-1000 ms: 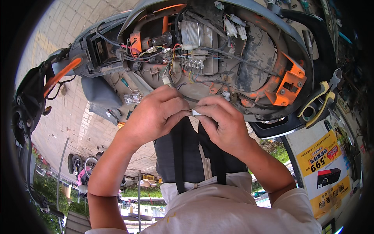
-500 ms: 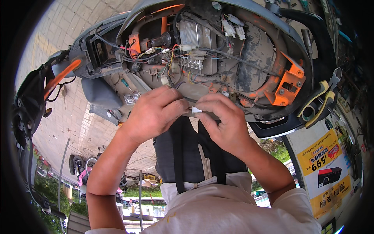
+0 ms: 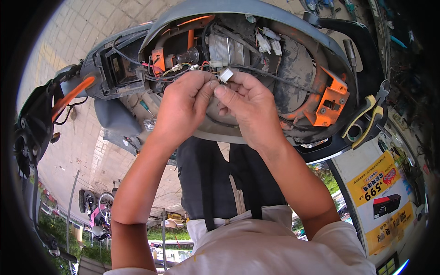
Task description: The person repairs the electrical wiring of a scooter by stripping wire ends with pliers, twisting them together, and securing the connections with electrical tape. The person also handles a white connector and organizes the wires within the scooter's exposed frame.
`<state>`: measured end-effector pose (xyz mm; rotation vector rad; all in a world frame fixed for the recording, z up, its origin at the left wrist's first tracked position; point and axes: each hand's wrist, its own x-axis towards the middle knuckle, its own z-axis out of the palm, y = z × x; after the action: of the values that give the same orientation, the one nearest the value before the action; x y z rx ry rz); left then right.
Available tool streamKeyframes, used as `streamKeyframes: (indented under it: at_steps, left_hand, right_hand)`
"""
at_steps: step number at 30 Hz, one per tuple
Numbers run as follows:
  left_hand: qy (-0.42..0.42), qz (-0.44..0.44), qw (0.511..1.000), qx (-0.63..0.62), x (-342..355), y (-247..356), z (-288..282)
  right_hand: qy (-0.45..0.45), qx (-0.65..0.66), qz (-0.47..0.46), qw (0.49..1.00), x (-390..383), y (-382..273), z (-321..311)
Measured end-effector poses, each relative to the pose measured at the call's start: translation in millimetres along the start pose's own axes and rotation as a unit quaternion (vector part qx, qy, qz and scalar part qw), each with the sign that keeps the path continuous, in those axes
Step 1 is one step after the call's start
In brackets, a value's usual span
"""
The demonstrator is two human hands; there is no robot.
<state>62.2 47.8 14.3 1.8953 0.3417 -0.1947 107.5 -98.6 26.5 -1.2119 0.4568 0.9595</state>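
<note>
A small white plug connector (image 3: 226,75) shows at the fingertips of my two hands, over the open body of a scooter (image 3: 201,124). My right hand (image 3: 255,106) is closed on it, thumb bent in toward the forefinger. Right beside it, my left hand (image 3: 184,104) is closed in a pinch, its fingertips meeting the right thumb; what they pinch is hidden. Beyond the hands lie a finned metal box (image 3: 228,49) and a bundle of thin coloured wires (image 3: 176,68), partly covered by my left hand.
More white connectors (image 3: 269,42) hang on wires at the back. An orange bracket (image 3: 331,98) is bolted on at the right, near yellow-handled pliers (image 3: 364,120). A screwdriver (image 3: 145,107) lies at the left, past a dark seat-like part (image 3: 117,114).
Both hands have moved away from my body, further over the scooter's wiring, and closer together. The white connector went with them and now points upward between the fingertips.
</note>
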Motion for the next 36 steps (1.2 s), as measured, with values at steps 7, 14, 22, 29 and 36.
streamKeyframes:
  at_steps: [7, 14, 22, 29, 36]
  left_hand:
    - [-0.118, -0.19, 0.97, -0.094, 18.3, -11.3, -11.4]
    - [-0.089, -0.159, 0.98, -0.08, 27.4, -9.1, -14.1]
    - [-0.143, -0.169, 0.965, -0.14, 31.0, -6.2, -4.8]
    - [-0.089, -0.17, 0.965, -0.178, 24.1, -28.8, 10.9]
    - [-0.128, -0.223, 0.936, -0.239, 30.2, -16.8, 7.5]
  right_hand:
    - [0.013, -0.041, 0.032, 0.999, 23.1, 4.3, -4.6]
    - [-0.039, -0.177, -0.041, 0.983, 29.9, -10.8, -2.2]
    - [0.066, -0.34, -0.162, 0.924, 40.4, 9.8, -20.5]
    - [0.054, -0.181, -0.158, 0.969, 38.0, -0.1, -11.1]
    - [0.05, -0.222, -0.127, 0.966, 50.3, 7.2, -17.8]
